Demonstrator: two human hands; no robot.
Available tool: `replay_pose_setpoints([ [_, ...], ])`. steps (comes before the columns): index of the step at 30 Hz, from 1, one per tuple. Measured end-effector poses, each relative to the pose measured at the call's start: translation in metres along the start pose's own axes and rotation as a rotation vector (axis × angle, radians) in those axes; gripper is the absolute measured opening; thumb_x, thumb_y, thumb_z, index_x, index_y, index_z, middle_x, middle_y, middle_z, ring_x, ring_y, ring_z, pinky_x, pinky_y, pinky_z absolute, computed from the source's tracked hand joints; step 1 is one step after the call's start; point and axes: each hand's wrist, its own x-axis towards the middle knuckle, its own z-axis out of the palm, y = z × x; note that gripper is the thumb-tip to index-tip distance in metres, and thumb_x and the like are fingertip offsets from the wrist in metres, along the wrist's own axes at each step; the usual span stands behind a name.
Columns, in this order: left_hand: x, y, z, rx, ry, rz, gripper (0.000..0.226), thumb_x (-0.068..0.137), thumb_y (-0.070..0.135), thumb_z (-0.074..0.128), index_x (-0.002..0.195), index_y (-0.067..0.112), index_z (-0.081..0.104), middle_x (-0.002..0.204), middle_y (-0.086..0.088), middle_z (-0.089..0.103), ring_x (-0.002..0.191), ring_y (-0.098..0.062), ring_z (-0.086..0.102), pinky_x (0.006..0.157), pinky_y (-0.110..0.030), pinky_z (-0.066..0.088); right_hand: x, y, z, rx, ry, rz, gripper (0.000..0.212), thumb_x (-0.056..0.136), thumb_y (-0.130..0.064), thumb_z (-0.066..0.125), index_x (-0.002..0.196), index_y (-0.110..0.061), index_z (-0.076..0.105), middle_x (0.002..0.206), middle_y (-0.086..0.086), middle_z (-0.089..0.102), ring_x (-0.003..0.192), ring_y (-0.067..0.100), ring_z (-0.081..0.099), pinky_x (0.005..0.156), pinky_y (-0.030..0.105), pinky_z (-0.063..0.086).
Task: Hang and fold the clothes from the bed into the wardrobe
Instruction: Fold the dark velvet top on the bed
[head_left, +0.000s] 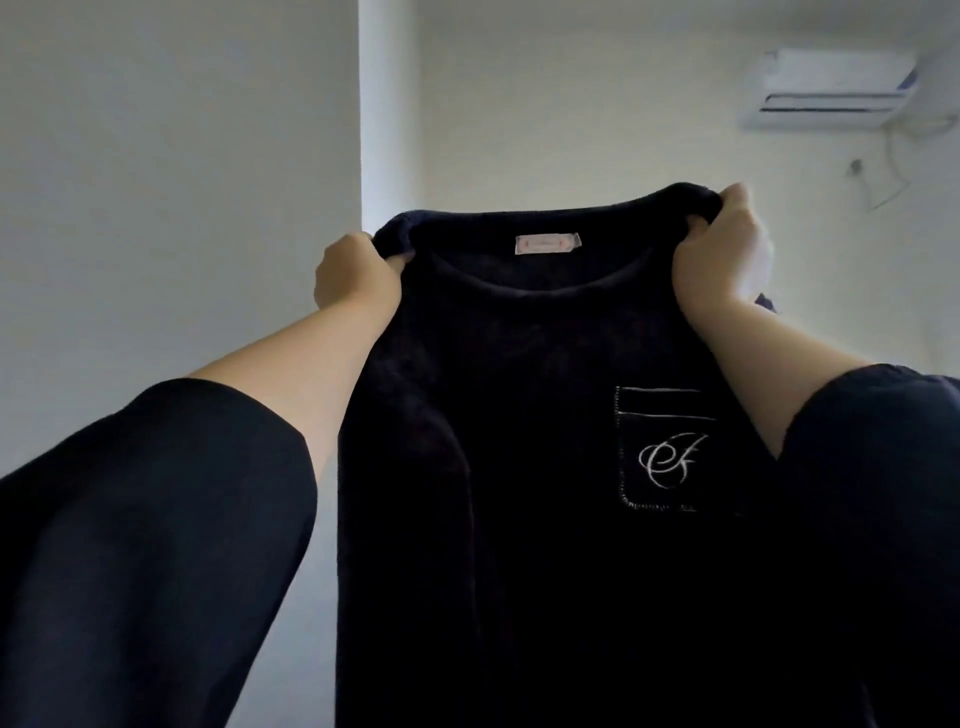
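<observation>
A dark navy top (519, 415) hangs in front of me, held up high by its shoulders. It has a round neckline, a small pink label at the back of the neck and a chest pocket with white stitching and an embroidered letter. My left hand (353, 270) grips the left shoulder, fingers curled into the fabric. My right hand (722, 249) grips the right shoulder the same way. The top's lower part runs out of the frame's bottom. Neither bed nor wardrobe is in view.
Behind the top is a white wall with a protruding corner column (387, 104). An air conditioner (831, 88) is mounted high on the right, with a cable hanging below it. My dark sleeves fill the lower left and lower right.
</observation>
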Motion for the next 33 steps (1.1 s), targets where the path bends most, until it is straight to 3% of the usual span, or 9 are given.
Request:
replay_pose_setpoints([
  [8, -0.123, -0.110, 0.136, 0.276, -0.381, -0.063, 0.041, 0.088, 0.053, 0.056, 0.088, 0.013, 0.062, 0.080, -0.003, 0.059, 0.075, -0.027, 0.053, 0.058, -0.030, 0.036, -0.101, 0.173, 0.047, -0.479, -0.460, 0.037, 0.024, 0.092, -0.021, 0.053, 0.107, -0.003, 0.059, 0.111, 0.022, 0.059, 0.104, 0.039, 0.052, 0.077, 0.039, 0.040],
  [12, -0.192, -0.173, 0.200, 0.537, -0.655, -0.143, 0.035, 0.087, 0.035, 0.063, 0.112, 0.011, 0.061, 0.113, -0.009, 0.058, 0.111, -0.029, 0.051, 0.079, -0.034, 0.045, -0.173, 0.248, 0.066, -0.684, -0.772, 0.101, 0.021, 0.087, -0.028, 0.061, 0.085, -0.007, 0.063, 0.084, 0.014, 0.059, 0.075, 0.030, 0.050, 0.065, 0.033, 0.040],
  [16, -0.260, -0.231, 0.240, 0.688, -1.000, -0.260, 0.023, 0.087, 0.021, 0.057, 0.108, 0.013, 0.060, 0.091, -0.004, 0.056, 0.086, -0.024, 0.055, 0.067, -0.030, 0.042, -0.253, 0.314, 0.092, -0.724, -1.066, 0.321, 0.024, 0.091, -0.022, 0.054, 0.085, 0.002, 0.059, 0.076, 0.015, 0.058, 0.071, 0.031, 0.055, 0.062, 0.032, 0.044],
  [19, -0.294, -0.274, 0.259, 0.576, -1.344, -0.650, 0.036, 0.096, 0.016, 0.051, 0.129, 0.001, 0.050, 0.089, -0.013, 0.057, 0.066, -0.022, 0.062, 0.055, -0.025, 0.052, -0.289, 0.341, 0.117, -0.694, -1.104, 0.519, 0.027, 0.089, -0.007, 0.047, 0.065, 0.002, 0.055, 0.041, 0.012, 0.057, 0.050, 0.028, 0.059, 0.051, 0.028, 0.049],
  [21, -0.304, -0.294, 0.273, 0.383, -1.511, -0.795, 0.045, 0.096, 0.008, 0.054, 0.138, -0.002, 0.042, 0.121, -0.018, 0.059, 0.095, -0.019, 0.066, 0.081, -0.026, 0.054, -0.307, 0.353, 0.136, -0.610, -1.126, 0.658, 0.028, 0.090, -0.002, 0.045, 0.064, 0.001, 0.055, 0.046, 0.012, 0.058, 0.047, 0.026, 0.057, 0.043, 0.027, 0.049],
  [24, -0.302, -0.300, 0.306, -0.018, -1.252, -1.053, 0.043, 0.097, 0.003, 0.047, 0.140, 0.001, 0.040, 0.134, -0.014, 0.051, 0.094, -0.022, 0.056, 0.061, -0.029, 0.052, -0.333, 0.360, 0.162, -0.520, -1.160, 0.802, 0.013, 0.094, -0.004, 0.047, 0.092, 0.006, 0.055, 0.090, 0.023, 0.067, 0.080, 0.032, 0.066, 0.068, 0.037, 0.056],
  [28, -0.262, -0.305, 0.356, -0.320, -0.791, -1.206, 0.038, 0.095, 0.006, 0.049, 0.133, 0.002, 0.047, 0.111, -0.013, 0.051, 0.101, -0.027, 0.057, 0.079, -0.036, 0.054, -0.310, 0.363, 0.200, -0.441, -0.811, 0.572, 0.025, 0.098, -0.010, 0.040, 0.119, 0.000, 0.048, 0.118, 0.019, 0.057, 0.102, 0.029, 0.055, 0.070, 0.028, 0.034],
  [31, -0.222, -0.296, 0.385, -0.390, -0.767, -0.949, 0.046, 0.097, 0.024, 0.047, 0.141, 0.015, 0.040, 0.125, -0.011, 0.055, 0.108, -0.029, 0.058, 0.093, -0.041, 0.051, -0.260, 0.363, 0.234, -0.302, -0.715, 0.410, 0.035, 0.098, -0.010, 0.041, 0.132, -0.007, 0.041, 0.121, 0.013, 0.058, 0.112, 0.028, 0.054, 0.077, 0.026, 0.035],
  [33, -0.219, -0.294, 0.392, -0.319, -0.880, -0.634, 0.061, 0.098, 0.034, 0.040, 0.152, 0.031, 0.011, 0.132, -0.003, 0.052, 0.102, -0.016, 0.058, 0.093, -0.028, 0.046, -0.249, 0.364, 0.252, -0.245, -0.851, 0.381, 0.061, 0.097, -0.015, 0.048, 0.150, -0.018, 0.017, 0.127, 0.012, 0.056, 0.111, 0.026, 0.057, 0.082, 0.024, 0.039],
])
